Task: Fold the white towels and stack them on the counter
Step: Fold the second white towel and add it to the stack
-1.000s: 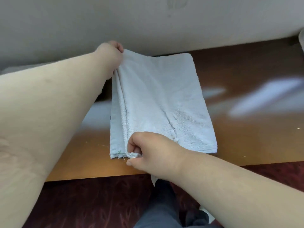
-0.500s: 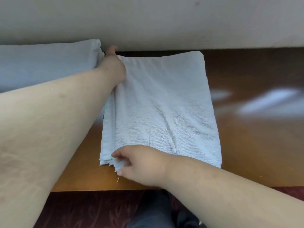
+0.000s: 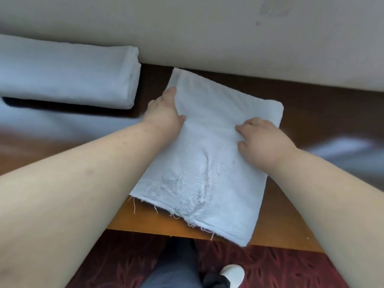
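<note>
One folded towel (image 3: pixel 209 163) is pressed on the counter (image 3: pixel 280 231) by the left hand (image 3: pixel 164 115) and right hand (image 3: pixel 261 140), fingers spread flat; a second towel (image 3: pixel 68 73) lies left of it.

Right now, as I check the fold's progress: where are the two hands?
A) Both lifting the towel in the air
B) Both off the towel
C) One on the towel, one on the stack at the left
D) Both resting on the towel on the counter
D: the left hand and right hand both lie on the folded towel, which lies on the counter.
</note>
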